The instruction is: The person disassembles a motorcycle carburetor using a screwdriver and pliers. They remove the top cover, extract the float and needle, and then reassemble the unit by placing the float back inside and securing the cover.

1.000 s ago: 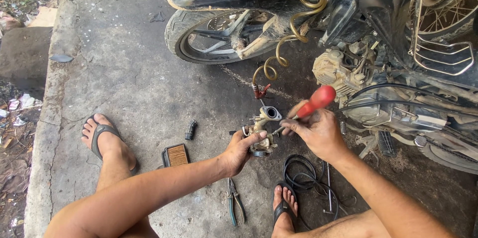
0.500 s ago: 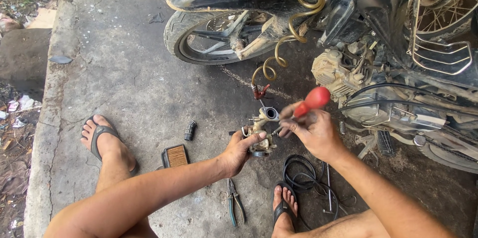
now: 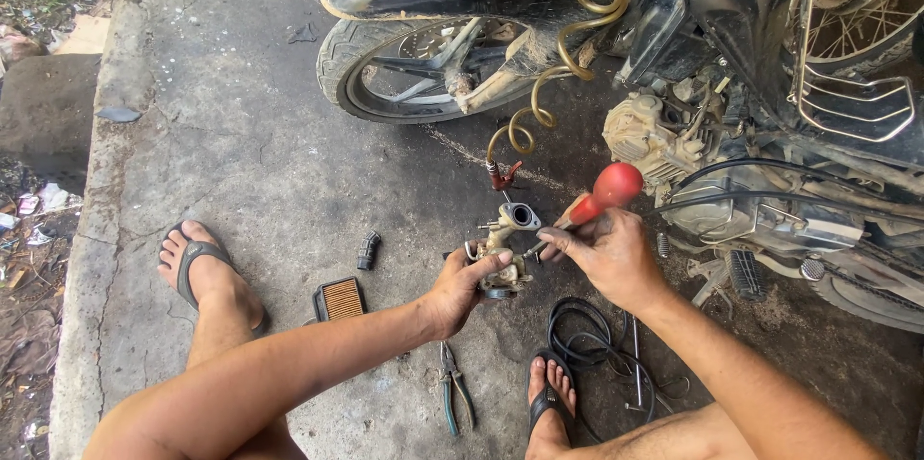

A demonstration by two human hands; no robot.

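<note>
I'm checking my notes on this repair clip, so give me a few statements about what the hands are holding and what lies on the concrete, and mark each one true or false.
1. The left hand grips a small grimy metal carburettor. True.
2. The right hand holds a red-handled screwdriver with its tip at the carburettor. True.
3. The pair of pliers with dark green grips is in the right hand. False: it lies on the grey concrete floor between the person's legs.
4. The small rectangular orange pleated air filter sits on the motorcycle seat. False: it lies on the concrete beside the left foot.
5. A coiled black cable lies on the floor below the right hand. True.
</note>
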